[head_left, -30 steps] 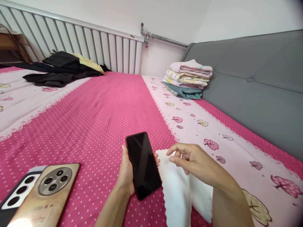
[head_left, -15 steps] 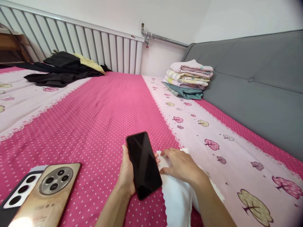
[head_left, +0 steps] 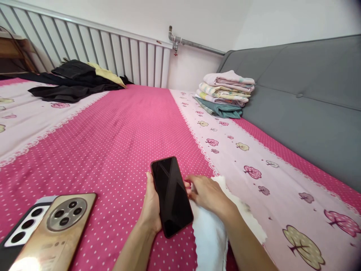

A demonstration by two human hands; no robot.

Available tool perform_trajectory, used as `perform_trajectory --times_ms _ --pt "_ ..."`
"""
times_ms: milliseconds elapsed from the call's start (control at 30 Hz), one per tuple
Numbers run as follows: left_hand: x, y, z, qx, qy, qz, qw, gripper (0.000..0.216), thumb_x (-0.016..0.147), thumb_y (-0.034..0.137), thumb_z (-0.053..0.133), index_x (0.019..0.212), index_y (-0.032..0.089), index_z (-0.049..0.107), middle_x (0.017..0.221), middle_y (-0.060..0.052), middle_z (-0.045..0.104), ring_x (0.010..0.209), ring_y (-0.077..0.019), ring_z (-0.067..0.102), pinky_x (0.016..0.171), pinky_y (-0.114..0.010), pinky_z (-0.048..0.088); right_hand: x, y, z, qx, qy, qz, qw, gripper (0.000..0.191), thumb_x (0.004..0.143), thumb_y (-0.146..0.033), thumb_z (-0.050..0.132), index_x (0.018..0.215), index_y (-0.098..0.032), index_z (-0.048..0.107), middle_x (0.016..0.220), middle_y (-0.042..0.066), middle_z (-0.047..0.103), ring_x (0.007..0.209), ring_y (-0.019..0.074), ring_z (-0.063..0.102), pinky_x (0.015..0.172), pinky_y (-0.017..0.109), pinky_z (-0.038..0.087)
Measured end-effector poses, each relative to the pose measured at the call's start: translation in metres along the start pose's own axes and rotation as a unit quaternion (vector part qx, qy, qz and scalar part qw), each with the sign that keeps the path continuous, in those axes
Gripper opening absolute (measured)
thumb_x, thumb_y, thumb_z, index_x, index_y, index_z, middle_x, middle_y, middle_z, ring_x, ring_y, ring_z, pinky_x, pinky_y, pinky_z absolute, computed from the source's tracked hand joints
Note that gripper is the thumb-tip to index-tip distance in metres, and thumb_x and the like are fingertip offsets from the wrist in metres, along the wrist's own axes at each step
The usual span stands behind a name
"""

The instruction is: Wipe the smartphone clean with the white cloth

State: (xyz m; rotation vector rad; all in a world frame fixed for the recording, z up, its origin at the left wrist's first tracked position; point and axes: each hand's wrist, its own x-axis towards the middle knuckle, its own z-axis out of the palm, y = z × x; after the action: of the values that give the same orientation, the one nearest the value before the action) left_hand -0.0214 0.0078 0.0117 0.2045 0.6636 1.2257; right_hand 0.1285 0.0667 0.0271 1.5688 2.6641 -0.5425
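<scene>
My left hand [head_left: 152, 205] grips a black phone [head_left: 171, 195], screen up and dark, just above the pink dotted bedsheet [head_left: 113, 143]. My right hand [head_left: 205, 192] lies on a white cloth [head_left: 211, 233] right beside the phone, fingers bent and pinching the cloth's upper edge near the phone's right side. The cloth is spread on the sheet under my right forearm, its scalloped edge showing at the bottom.
Two phones lie face down at the lower left: a gold one [head_left: 56, 229] over a black one [head_left: 17, 235]. Folded linens [head_left: 225, 94] are stacked by the grey headboard [head_left: 304, 101]. Dark clothes [head_left: 73, 79] lie at the far left near a radiator [head_left: 113, 56].
My right hand came down from hovering above the cloth, landed on it and slid left toward the phone, gathering the cloth's edge. The left hand and phone stayed put.
</scene>
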Motion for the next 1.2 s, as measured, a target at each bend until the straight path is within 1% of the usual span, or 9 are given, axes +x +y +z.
perform_trajectory --times_ms 67,133,333,467,600,767,900,1033,1200 --pt "0.0 0.0 0.0 -0.004 -0.006 0.002 1.0 0.088 0.077 0.075 0.021 0.096 0.003 0.066 0.088 -0.02 0.07 0.081 -0.028 0.067 0.079 -0.04 0.051 0.0 0.001 0.0 0.0 -0.005 0.0 1.0 0.016 0.081 -0.017 0.053 0.096 -0.018 0.059 0.089 0.006 0.063 0.084 0.0198 0.058 0.063 0.026 0.032" --pt "0.001 0.0 0.0 -0.01 -0.003 -0.003 1.0 0.086 0.077 0.075 0.022 0.095 0.004 0.066 0.087 -0.02 0.07 0.081 -0.0276 0.068 0.081 -0.04 0.05 0.0 0.002 0.0 -0.002 -0.009 0.0 1.0 0.012 0.082 -0.013 0.051 0.091 -0.017 0.059 0.087 0.006 0.062 0.084 0.0189 0.058 0.064 0.025 0.032" --pt "0.0 0.0 0.002 0.002 0.017 0.0 1.0 0.085 0.078 0.074 0.021 0.092 0.004 0.068 0.086 -0.019 0.071 0.081 -0.0271 0.068 0.082 -0.039 0.051 -0.002 0.005 -0.001 -0.009 -0.019 -0.006 1.0 0.017 0.08 -0.004 0.046 0.08 -0.016 0.058 0.084 0.006 0.061 0.081 0.0172 0.056 0.066 0.024 0.03" --pt "-0.001 0.0 0.003 0.002 0.022 -0.005 1.0 0.088 0.078 0.075 0.018 0.092 0.003 0.067 0.087 -0.02 0.07 0.079 -0.0278 0.068 0.076 -0.039 0.052 -0.003 0.003 -0.005 -0.01 -0.027 -0.015 0.999 0.02 0.079 -0.002 0.044 0.077 -0.016 0.058 0.082 0.005 0.062 0.078 0.0164 0.055 0.066 0.024 0.03" --pt "0.0 0.0 0.001 0.0 0.019 -0.001 1.0 0.087 0.077 0.075 0.021 0.096 0.003 0.066 0.091 -0.02 0.07 0.081 -0.0283 0.067 0.08 -0.041 0.051 -0.004 0.0 -0.009 -0.01 -0.032 -0.017 0.999 0.024 0.076 0.0 0.041 0.076 -0.017 0.059 0.081 0.005 0.063 0.078 0.0167 0.056 0.065 0.025 0.03" --pt "0.001 -0.001 -0.001 -0.003 0.016 -0.004 1.0 0.088 0.076 0.076 0.022 0.097 0.002 0.066 0.092 -0.02 0.07 0.082 -0.0278 0.067 0.08 -0.039 0.051 -0.005 -0.002 -0.011 -0.01 -0.034 -0.016 0.999 0.027 0.076 0.002 0.038 0.076 -0.016 0.058 0.08 0.005 0.063 0.078 0.0165 0.057 0.064 0.024 0.03" --pt "0.0 0.0 0.001 -0.004 0.021 -0.009 1.0 0.089 0.076 0.076 0.021 0.097 0.002 0.065 0.091 -0.021 0.069 0.081 -0.0291 0.067 0.077 -0.04 0.052 -0.003 0.0 -0.01 -0.012 -0.037 -0.014 0.999 0.025 0.076 0.002 0.039 0.074 -0.016 0.057 0.078 0.005 0.063 0.076 0.0157 0.056 0.062 0.024 0.028" --pt "0.0 0.001 0.003 -0.007 0.027 -0.012 1.0 0.09 0.076 0.077 0.02 0.094 0.002 0.066 0.089 -0.021 0.07 0.079 -0.0283 0.067 0.072 -0.038 0.052 -0.002 0.001 -0.008 -0.015 -0.032 -0.011 0.999 0.023 0.076 0.001 0.039 0.07 -0.016 0.054 0.076 0.005 0.062 0.073 0.0152 0.055 0.059 0.024 0.026" --pt "-0.001 0.001 0.005 -0.011 0.028 -0.014 0.999 0.09 0.077 0.076 0.019 0.09 0.002 0.067 0.087 -0.021 0.07 0.079 -0.0261 0.067 0.077 -0.035 0.051 -0.003 0.002 -0.007 -0.017 -0.024 -0.012 1.0 0.021 0.075 0.001 0.039 0.068 -0.016 0.05 0.076 0.005 0.062 0.072 0.0148 0.054 0.058 0.025 0.025"
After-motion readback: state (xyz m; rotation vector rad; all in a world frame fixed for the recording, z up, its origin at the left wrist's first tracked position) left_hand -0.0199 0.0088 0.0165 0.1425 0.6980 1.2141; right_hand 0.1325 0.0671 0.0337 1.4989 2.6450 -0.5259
